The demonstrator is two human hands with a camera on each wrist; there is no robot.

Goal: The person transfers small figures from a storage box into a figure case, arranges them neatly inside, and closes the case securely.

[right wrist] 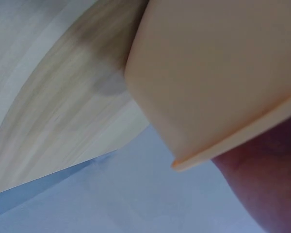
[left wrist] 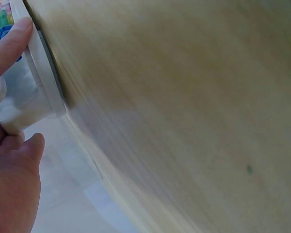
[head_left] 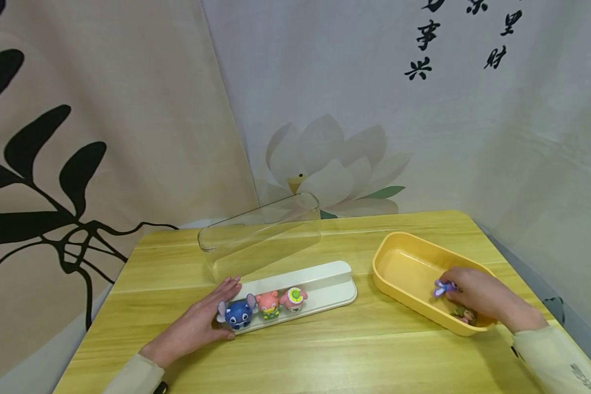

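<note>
My left hand [head_left: 199, 322] grips the left end of a white stepped display base [head_left: 325, 293], thumb along its front edge, other fingers around the far side. On the base's lower step stand a blue big-eared figurine [head_left: 238, 314], a pink-orange one [head_left: 268, 304] and a pink one with a green-and-yellow top [head_left: 294, 299]. My right hand [head_left: 482, 294] reaches into a yellow bin [head_left: 409, 295] and pinches a purple figurine [head_left: 443, 287], partly hidden by its fingers. Below that hand another small brownish figurine [head_left: 464, 314] lies in the bin. The right wrist view shows mostly the bin's outer wall [right wrist: 208, 73].
A clear plastic cover [head_left: 261, 235] rests on the wooden table [head_left: 354, 350] behind the white base. Printed fabric [head_left: 152, 109] hangs behind the table's back edge. Table surface lies between the base and the bin.
</note>
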